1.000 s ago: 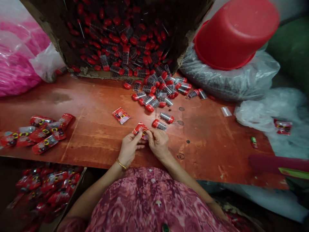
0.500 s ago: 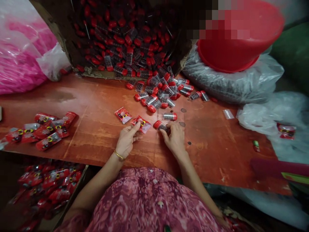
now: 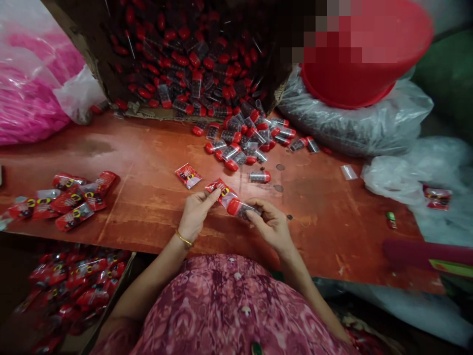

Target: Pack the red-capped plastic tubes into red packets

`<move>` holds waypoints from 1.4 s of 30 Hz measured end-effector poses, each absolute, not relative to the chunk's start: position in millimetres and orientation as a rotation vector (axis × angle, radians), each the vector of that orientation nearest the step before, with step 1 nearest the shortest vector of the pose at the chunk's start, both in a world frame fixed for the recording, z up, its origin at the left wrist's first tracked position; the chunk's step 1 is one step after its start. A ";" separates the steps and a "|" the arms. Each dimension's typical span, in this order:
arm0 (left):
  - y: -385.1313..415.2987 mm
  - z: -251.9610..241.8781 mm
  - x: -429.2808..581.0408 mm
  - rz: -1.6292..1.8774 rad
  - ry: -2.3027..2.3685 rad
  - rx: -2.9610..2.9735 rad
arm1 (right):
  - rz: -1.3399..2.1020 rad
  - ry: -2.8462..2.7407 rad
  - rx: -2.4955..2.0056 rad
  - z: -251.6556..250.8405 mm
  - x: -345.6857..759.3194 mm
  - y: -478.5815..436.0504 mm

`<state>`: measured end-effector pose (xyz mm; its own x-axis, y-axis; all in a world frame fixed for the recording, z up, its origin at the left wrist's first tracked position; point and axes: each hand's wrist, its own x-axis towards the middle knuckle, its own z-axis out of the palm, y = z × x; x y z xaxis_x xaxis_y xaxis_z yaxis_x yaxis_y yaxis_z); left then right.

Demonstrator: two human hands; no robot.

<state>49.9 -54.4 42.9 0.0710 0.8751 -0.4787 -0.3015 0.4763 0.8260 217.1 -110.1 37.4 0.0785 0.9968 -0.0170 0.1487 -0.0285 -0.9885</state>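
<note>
While the left hand (image 3: 197,209) pinches a red printed packet (image 3: 221,190) between thumb and fingers, the right hand (image 3: 271,224) grips a red-ended tube (image 3: 242,208) by its clear body. Both items are held over the bench (image 3: 155,212), directly before the person, with the tube's red end meeting the packet's clear end. Whether that end sits inside the packet or merely overlaps it cannot be determined from this view. Risks noted: the thin film could crease or split if the rounded end bears on it off-line; the packet, held at its far part only, could swing aside under a push; the tube could slip if the hold on its smooth wall slackens. A flat packet (image 3: 188,176) lies just beyond the left hand. A single tube (image 3: 259,176) lies on its side beyond the right hand and could roll if a finger catches it. Farther back, a pile of tubes (image 3: 236,143) lies at the mouth of a carton (image 3: 155,114); a bump could bring more sliding down. Grouped packets (image 3: 74,197) lie near the front edge at left, where a stray forearm could push some off.
</note>
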 end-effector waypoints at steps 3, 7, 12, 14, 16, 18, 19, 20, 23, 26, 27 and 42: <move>-56.3 38.8 48.3 1.008 1.152 0.740 | 1.168 -1.203 -1.377 37.2 212.7 -106.3; -57.9 34.4 47.1 1.054 1.130 0.785 | 1.259 -1.061 -1.369 34.7 204.8 -103.9; -62.3 34.3 56.4 1.051 1.051 0.668 | 1.137 -1.056 -1.350 30.7 192.1 -102.9; -63.8 35.2 60.6 1.032 1.040 0.592 | 1.060 -1.054 -1.362 28.4 187.2 -101.3; -64.5 36.1 63.1 1.032 1.038 0.528 | 1.001 -1.040 -1.368 25.8 182.8 -99.1; -64.6 36.6 63.9 1.060 1.026 0.500 | 0.987 -1.039 -1.360 23.4 178.9 -97.6; -64.7 36.5 63.9 1.074 1.018 0.493 | 1.005 -1.053 -1.349 22.3 177.0 -97.2; -64.9 36.1 64.0 1.085 1.015 0.488 | 1.035 -1.073 -1.336 21.5 175.0 -97.2; -66.1 33.5 65.6 1.113 1.040 0.478 | 1.120 -1.081 -1.301 20.0 167.8 -98.1; -66.0 31.9 68.4 1.129 1.027 0.489 | 1.122 -0.932 -1.276 19.3 159.8 -97.7; -65.2 32.4 68.9 1.114 1.004 0.487 | 1.128 -0.882 -1.263 19.3 158.1 -97.0; -68.5 34.1 71.4 0.917 0.888 0.296 | 0.997 -1.071 -1.332 5.9 175.2 -86.2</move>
